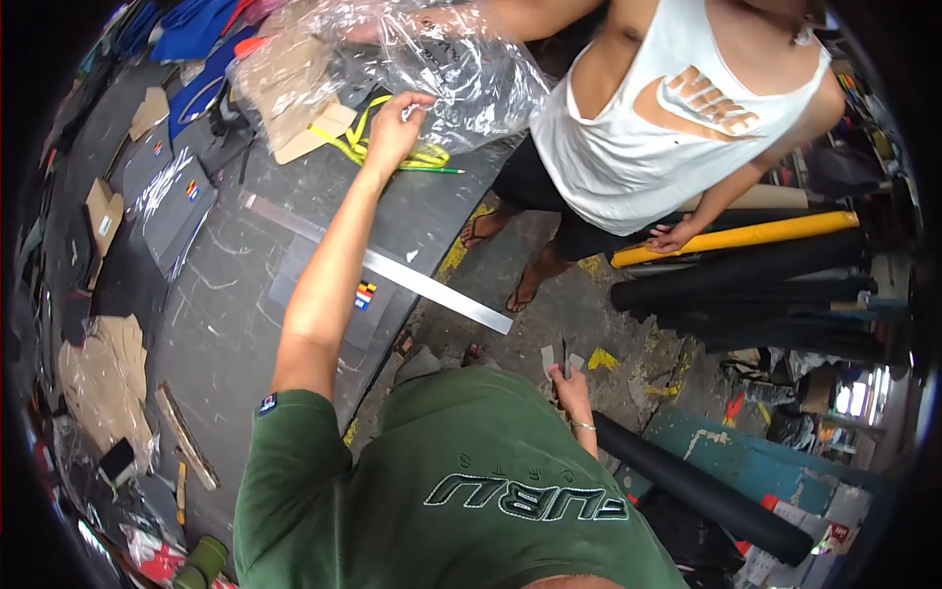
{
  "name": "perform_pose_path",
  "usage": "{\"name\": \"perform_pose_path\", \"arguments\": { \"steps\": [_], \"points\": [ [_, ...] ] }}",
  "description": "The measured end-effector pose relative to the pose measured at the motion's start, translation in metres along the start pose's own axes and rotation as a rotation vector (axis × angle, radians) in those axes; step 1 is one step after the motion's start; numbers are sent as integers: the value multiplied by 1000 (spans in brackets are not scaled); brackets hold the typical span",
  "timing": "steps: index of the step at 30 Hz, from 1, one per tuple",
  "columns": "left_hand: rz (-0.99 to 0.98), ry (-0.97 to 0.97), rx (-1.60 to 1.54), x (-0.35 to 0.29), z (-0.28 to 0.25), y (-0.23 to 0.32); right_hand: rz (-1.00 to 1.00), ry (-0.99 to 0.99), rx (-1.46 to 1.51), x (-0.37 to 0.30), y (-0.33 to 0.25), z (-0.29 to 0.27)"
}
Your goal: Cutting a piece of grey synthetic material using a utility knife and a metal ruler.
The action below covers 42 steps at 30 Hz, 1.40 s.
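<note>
My left hand reaches across the dark table, fingers curled in a pinch against the near side of a clear plastic bag. What lies between the fingertips is too small to tell. Beneath this hand are a yellow strap and a green pencil. Low at my side, my right hand is closed round a thin dark tool, its kind unclear, with small pale pieces beside it. Under my left forearm lie a long metal ruler and a grey panel with a colourful patch.
Across from me stands a person in a white tank top, one arm behind the plastic. Dark panels, brown pieces in plastic and a wooden stick lie on the table. Fabric rolls lie at the right.
</note>
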<state>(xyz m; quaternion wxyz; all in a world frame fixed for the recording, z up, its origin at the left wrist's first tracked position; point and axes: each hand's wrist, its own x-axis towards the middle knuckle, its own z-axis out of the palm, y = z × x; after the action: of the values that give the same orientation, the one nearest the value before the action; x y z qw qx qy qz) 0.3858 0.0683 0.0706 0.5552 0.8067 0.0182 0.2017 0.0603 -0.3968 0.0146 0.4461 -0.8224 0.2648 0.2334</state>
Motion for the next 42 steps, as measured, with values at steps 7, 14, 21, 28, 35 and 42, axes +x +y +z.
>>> {"name": "perform_pose_path", "arguments": {
  "steps": [7,14,21,28,35,42],
  "points": [
    [-41,-102,379,-37,-145,-1,-169,-9,13,53,-33,-6],
    [107,-36,684,-77,-243,52,-258,-55,-6,80,-80,-3],
    [155,48,787,-113,-270,110,-305,-107,-44,94,-88,11],
    [193,56,792,-120,-279,138,-332,-130,-64,101,-86,15],
    [208,63,813,-120,-274,154,-248,-117,-73,92,-94,15],
    [261,51,837,-118,-268,165,-299,-124,-37,89,-98,17]
  ]
}}
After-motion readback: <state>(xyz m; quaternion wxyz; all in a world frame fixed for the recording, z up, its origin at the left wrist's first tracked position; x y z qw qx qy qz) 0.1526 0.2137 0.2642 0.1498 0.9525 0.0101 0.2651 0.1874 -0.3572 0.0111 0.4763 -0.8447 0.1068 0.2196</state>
